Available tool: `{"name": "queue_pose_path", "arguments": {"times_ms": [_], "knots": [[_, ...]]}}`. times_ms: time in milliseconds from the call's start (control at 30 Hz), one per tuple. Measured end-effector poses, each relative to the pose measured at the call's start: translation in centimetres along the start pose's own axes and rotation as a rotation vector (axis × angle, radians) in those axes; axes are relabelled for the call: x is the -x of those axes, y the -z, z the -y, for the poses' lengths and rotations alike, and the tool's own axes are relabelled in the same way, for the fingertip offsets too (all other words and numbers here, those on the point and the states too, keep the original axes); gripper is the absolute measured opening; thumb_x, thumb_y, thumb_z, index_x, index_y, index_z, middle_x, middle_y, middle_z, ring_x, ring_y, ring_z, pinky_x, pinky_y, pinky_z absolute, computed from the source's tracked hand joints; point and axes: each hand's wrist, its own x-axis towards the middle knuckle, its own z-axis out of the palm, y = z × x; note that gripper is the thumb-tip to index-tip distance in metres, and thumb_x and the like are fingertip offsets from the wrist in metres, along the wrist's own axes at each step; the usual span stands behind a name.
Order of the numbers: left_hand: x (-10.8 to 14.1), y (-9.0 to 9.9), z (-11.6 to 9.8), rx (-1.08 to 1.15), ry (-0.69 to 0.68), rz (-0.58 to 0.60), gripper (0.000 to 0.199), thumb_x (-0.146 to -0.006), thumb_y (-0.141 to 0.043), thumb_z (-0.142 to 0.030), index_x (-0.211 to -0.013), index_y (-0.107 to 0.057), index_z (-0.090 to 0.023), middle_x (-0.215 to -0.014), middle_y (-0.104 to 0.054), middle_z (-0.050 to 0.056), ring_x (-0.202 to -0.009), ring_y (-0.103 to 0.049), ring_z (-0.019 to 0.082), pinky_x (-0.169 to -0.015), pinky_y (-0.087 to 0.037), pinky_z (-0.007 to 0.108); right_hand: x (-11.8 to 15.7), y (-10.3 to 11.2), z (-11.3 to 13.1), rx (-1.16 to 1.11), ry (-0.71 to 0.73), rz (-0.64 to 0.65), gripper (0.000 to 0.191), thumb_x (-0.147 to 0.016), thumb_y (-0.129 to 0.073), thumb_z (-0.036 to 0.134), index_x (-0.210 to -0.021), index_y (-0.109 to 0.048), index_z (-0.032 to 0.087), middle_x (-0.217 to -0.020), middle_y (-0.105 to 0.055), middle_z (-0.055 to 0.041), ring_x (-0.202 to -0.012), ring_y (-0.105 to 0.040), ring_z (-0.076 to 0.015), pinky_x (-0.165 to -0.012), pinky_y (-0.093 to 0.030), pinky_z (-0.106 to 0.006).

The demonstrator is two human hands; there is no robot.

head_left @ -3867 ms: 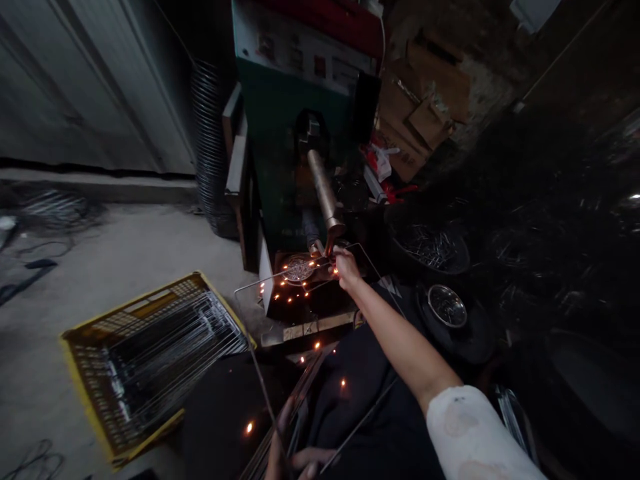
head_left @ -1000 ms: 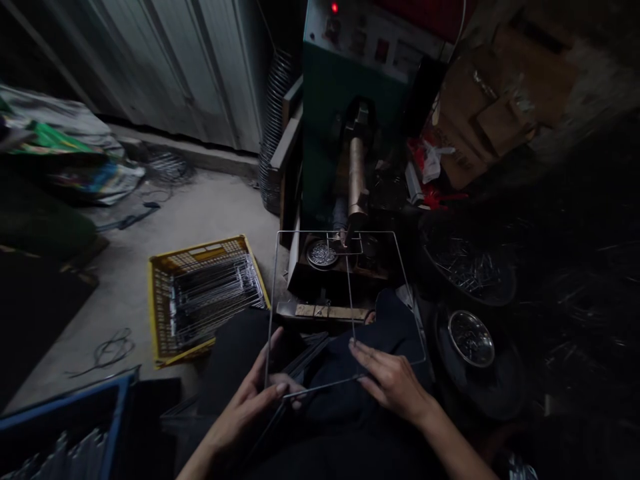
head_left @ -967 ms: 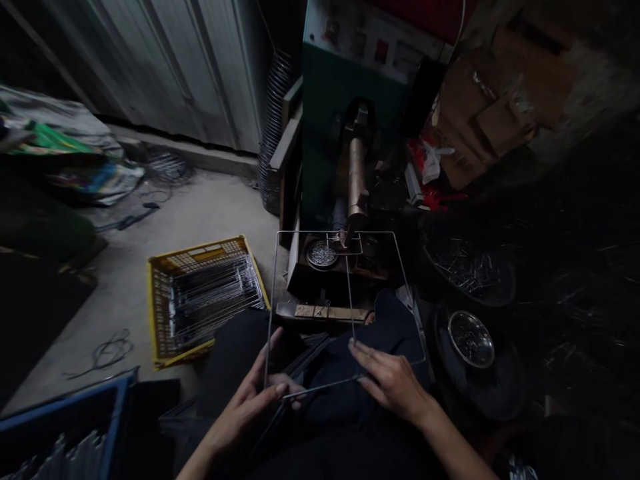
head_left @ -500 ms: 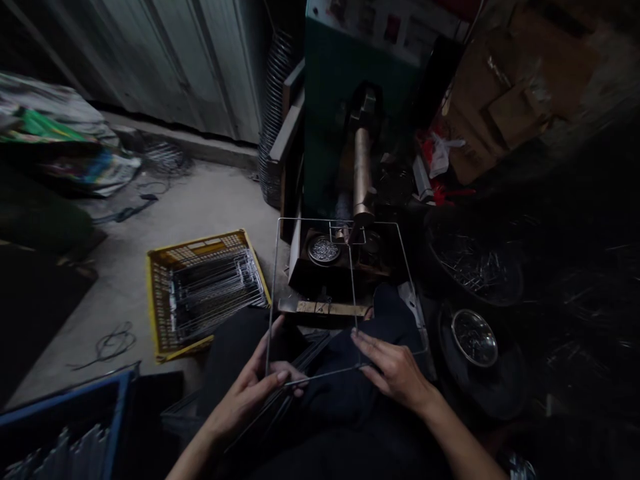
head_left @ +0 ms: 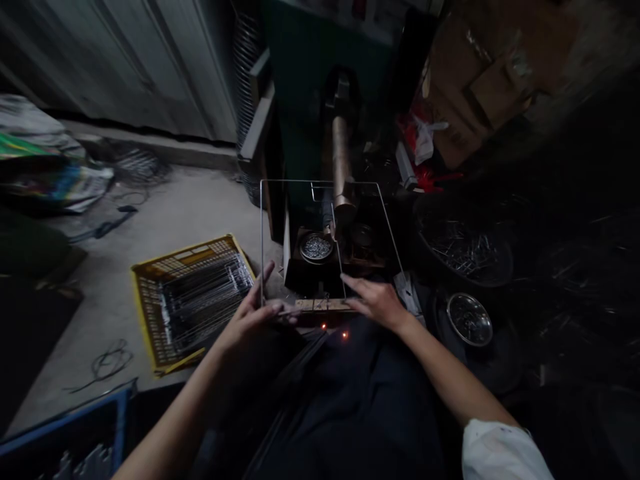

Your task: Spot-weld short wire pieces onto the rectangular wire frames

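Observation:
A thin rectangular wire frame [head_left: 261,233] extends from my hands to the spot welding machine. My left hand [head_left: 257,312] is closed on its near left corner, thumb along the near wire. My right hand [head_left: 375,301] pinches the straight middle wire [head_left: 339,250] between thumb and fingers. The far end of this wire lies at the electrode tip below the thick copper-coloured arm [head_left: 342,160]. Two small orange sparks [head_left: 345,335] glow above my lap. Loose metal wires [head_left: 300,360] lie across my dark trousers.
A round dish [head_left: 316,262] of small metal bits sits by the electrodes. At left stand a yellow crate [head_left: 141,320] of wire frames and a blue crate [head_left: 120,427]. A metal bowl [head_left: 449,319] and a dark basin [head_left: 506,267] of wire pieces are at right.
Both hands and the wire frame have moved forward, and the frame's far edge now reaches further past the electrode. Orange sparks have appeared above my lap. The view has shifted slightly.

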Motion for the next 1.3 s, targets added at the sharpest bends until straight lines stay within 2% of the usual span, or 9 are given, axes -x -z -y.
{"name": "queue_pose_path", "arguments": {"times_ms": [167, 367, 667, 767, 1033, 1100, 1200, 1233, 1300], "knots": [[-7.0, 2.0, -3.1, -0.003, -0.139, 0.082, 0.106, -0.080, -0.071, -0.015, -0.155, 0.003, -0.025, -0.079, -0.077, 0.006, -0.077, -0.074, 0.024, -0.073, -0.059, 0.034, -6.8, 2.1, -4.1, 0.022, -0.096, -0.102, 0.052, -0.087, -0.069, 0.041, -0.135, -0.056, 0.027, -0.127, -0.067, -0.0055, -0.112, -0.066, -0.0236, -0.094, -0.053, -0.033], [-10.4, 2.9, -4.7, -0.039, -0.182, 0.098, 0.100, -0.084, -0.066, -0.013, -0.155, 0.003, -0.024, -0.083, -0.078, 0.006, -0.075, -0.074, 0.021, -0.072, -0.059, 0.031, -10.4, 3.0, -6.9, -0.056, -0.084, -0.163, 0.046, -0.087, -0.070, 0.033, -0.130, -0.058, 0.024, -0.116, -0.070, -0.0066, -0.104, -0.067, -0.0230, -0.089, -0.050, -0.030], [-10.6, 3.3, -5.0, -0.011, -0.163, 0.051, 0.098, -0.086, -0.064, -0.013, -0.155, 0.004, -0.027, -0.080, -0.077, 0.003, -0.075, -0.074, 0.021, -0.073, -0.060, 0.032, -11.5, 2.6, -7.1, -0.040, -0.097, -0.178, 0.044, -0.085, -0.071, 0.040, -0.122, -0.059, 0.021, -0.096, -0.072, -0.0069, -0.081, -0.068, -0.0207, -0.073, -0.048, -0.026], [-10.5, 3.4, -4.9, 0.016, -0.178, 0.055, 0.098, -0.085, -0.065, -0.012, -0.155, 0.003, -0.028, -0.074, -0.074, 0.000, -0.076, -0.074, 0.021, -0.072, -0.060, 0.032, -11.4, 2.6, -7.1, -0.050, -0.095, -0.187, 0.047, -0.084, -0.072, 0.040, -0.124, -0.059, 0.020, -0.097, -0.072, -0.0074, -0.083, -0.068, -0.0214, -0.074, -0.048, -0.027], [-10.5, 3.2, -5.2, -0.046, -0.166, 0.014, 0.100, -0.084, -0.065, -0.012, -0.155, 0.003, -0.026, -0.075, -0.075, 0.002, -0.076, -0.074, 0.022, -0.072, -0.060, 0.032, -11.2, 1.8, -7.1, -0.138, -0.098, -0.182, 0.050, -0.084, -0.071, 0.047, -0.126, -0.057, 0.022, -0.092, -0.071, -0.0037, -0.079, -0.068, -0.0186, -0.076, -0.051, -0.028], [-10.4, 3.2, -5.3, -0.060, -0.170, 0.026, 0.100, -0.085, -0.065, -0.013, -0.155, 0.005, -0.025, -0.080, -0.077, 0.005, -0.078, -0.074, 0.022, -0.074, -0.060, 0.033, -10.8, 2.2, -7.6, -0.125, -0.100, -0.235, 0.055, -0.081, -0.073, 0.049, -0.127, -0.058, 0.022, -0.101, -0.070, -0.0062, -0.091, -0.067, -0.0216, -0.083, -0.052, -0.031], [-10.5, 3.3, -5.4, -0.062, -0.182, 0.076, 0.101, -0.086, -0.065, -0.015, -0.154, 0.008, -0.025, -0.084, -0.078, 0.007, -0.078, -0.075, 0.022, -0.075, -0.059, 0.033, -10.2, 3.5, -9.4, -0.060, -0.227, -0.413, 0.057, -0.081, -0.071, 0.051, -0.127, -0.061, 0.021, -0.121, -0.064, -0.0122, -0.114, -0.060, -0.0288, -0.098, -0.047, -0.040], [-10.5, 3.2, -5.4, -0.057, -0.186, 0.088, 0.102, -0.085, -0.066, -0.015, -0.154, 0.009, -0.025, -0.084, -0.078, 0.007, -0.077, -0.075, 0.022, -0.075, -0.059, 0.033, -10.0, 3.9, -10.1, -0.067, -0.303, -0.453, 0.051, -0.084, -0.067, 0.049, -0.125, -0.063, 0.020, -0.121, -0.065, -0.0129, -0.115, -0.059, -0.0294, -0.099, -0.047, -0.042], [-10.3, 3.1, -5.4, -0.048, -0.193, 0.094, 0.103, -0.085, -0.066, -0.016, -0.154, 0.010, -0.024, -0.083, -0.078, 0.007, -0.076, -0.075, 0.023, -0.073, -0.058, 0.033, -9.6, 4.4, -11.3, -0.174, -0.461, -0.441, 0.038, -0.090, -0.057, 0.042, -0.117, -0.066, 0.018, -0.104, -0.071, -0.0118, -0.098, -0.067, -0.0268, -0.089, -0.052, -0.040]]}}
